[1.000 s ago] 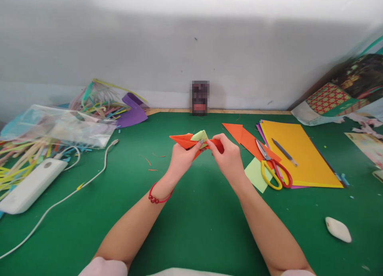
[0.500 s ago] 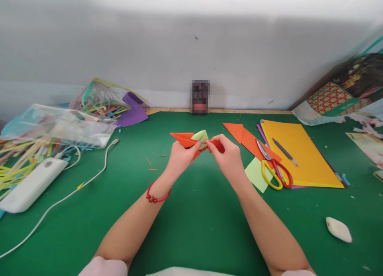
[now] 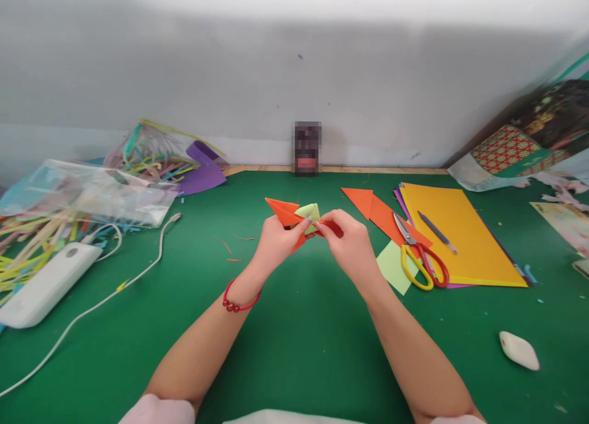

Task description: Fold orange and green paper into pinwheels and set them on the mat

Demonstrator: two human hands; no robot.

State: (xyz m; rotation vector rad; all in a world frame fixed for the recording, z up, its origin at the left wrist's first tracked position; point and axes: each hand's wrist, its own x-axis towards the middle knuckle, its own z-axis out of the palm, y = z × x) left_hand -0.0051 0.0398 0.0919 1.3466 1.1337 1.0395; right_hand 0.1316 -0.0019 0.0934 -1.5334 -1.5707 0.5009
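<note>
Both hands grip one piece of folded paper over the middle of the green table. Its orange folded paper [image 3: 284,212] points up to the left in a sharp tip, and a light green folded paper [image 3: 309,212] is tucked at its centre. My left hand [image 3: 279,243] is closed on the left side, thumb pressed over the green part. My right hand [image 3: 347,237] pinches the right end between thumb and forefinger, where a little orange shows. The undersides and the other fingertips are hidden.
Scissors [image 3: 416,252] with yellow and red handles lie on orange strips [image 3: 384,218] beside yellow sheets [image 3: 460,240] and a pen [image 3: 437,232]. A white power bank [image 3: 50,283], its cable, and paper strips [image 3: 41,240] lie left. A white case [image 3: 519,350] sits right.
The folded paper has turned slightly in my hands, its orange left tip now angled a bit higher. Both hands keep their grip and have hardly moved.
</note>
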